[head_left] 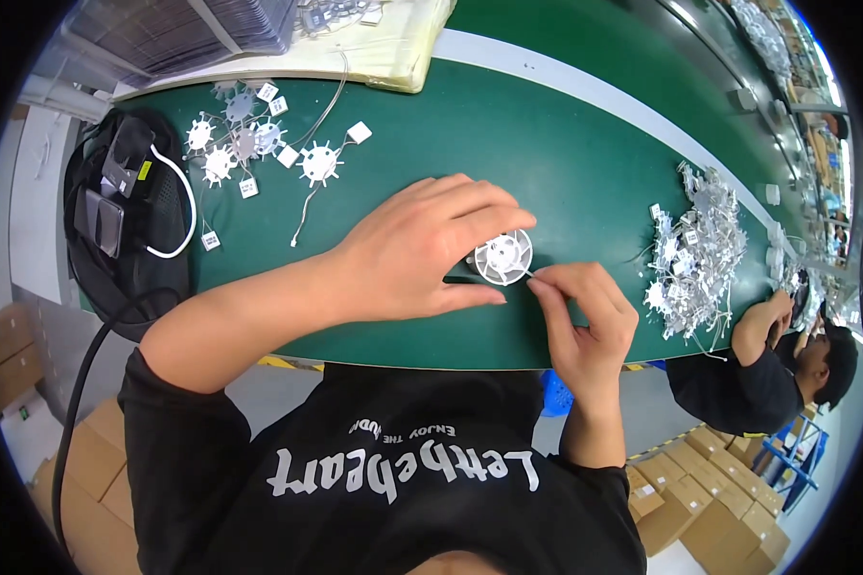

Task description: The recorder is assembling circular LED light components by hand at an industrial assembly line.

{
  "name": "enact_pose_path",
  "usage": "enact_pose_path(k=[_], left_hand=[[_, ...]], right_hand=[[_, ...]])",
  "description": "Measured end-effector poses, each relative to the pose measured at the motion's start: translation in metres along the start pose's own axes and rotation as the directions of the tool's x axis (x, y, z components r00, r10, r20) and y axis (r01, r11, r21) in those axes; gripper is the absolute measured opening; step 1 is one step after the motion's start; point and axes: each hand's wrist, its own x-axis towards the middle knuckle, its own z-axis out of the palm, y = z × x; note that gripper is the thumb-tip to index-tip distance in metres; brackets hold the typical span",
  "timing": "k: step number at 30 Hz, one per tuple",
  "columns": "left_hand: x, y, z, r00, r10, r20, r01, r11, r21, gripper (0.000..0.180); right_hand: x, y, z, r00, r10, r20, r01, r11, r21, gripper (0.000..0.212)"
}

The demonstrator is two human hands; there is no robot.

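Note:
A small white round spoked part, like a fan frame (503, 257), stands over the green table (422, 335) in front of me. My left hand (417, 240) curves round it from the left, fingers along its far side and thumb on the near side. At its lower right edge, my right hand (590, 321) pinches a thin wire-like end between thumb and forefinger. What that end joins is too small to tell. Several flat white toothed discs (319, 164) with short wires and small white square pieces (359, 132) lie at the far left.
A large heap of similar white wired pieces (695, 254) covers the right side. At left sits a black bag (168, 216) with devices and a white cable (194, 196). Stacked trays (177, 38) stand on a pale board (384, 53) behind. A co-worker (767, 374) sits at right.

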Motion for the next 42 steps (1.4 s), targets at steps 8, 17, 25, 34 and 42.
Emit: enact_pose_path(k=[8, 17, 25, 34, 42], left_hand=[[0.001, 0.000, -0.001, 0.998, 0.057, 0.033, -0.058, 0.998, 0.012, 0.065], [-0.001, -0.001, 0.004, 0.998, -0.041, -0.044, 0.040, 0.999, -0.031, 0.053], [0.002, 0.005, -0.001, 0.994, 0.101, 0.031, -0.104, 0.989, 0.103, 0.050], [0.014, -0.002, 0.003, 0.989, 0.145, 0.011, -0.145, 0.979, 0.144, 0.049], [0.005, 0.002, 0.000, 0.992, 0.128, 0.013, -0.128, 0.980, 0.154, 0.045]], right_hand=[[0.019, -0.014, 0.002, 0.985, -0.013, 0.169, -0.014, 0.987, 0.162, 0.012], [0.036, 0.007, 0.006, 0.990, 0.140, -0.033, -0.143, 0.986, -0.088, 0.006], [0.018, 0.019, -0.001, 0.982, 0.173, -0.074, -0.184, 0.965, -0.188, 0.007], [0.020, 0.040, -0.105, 0.997, -0.058, 0.053, 0.079, 0.702, -0.708, 0.040], [0.010, 0.054, -0.097, 0.976, -0.216, 0.007, 0.184, 0.815, -0.550, 0.042]])
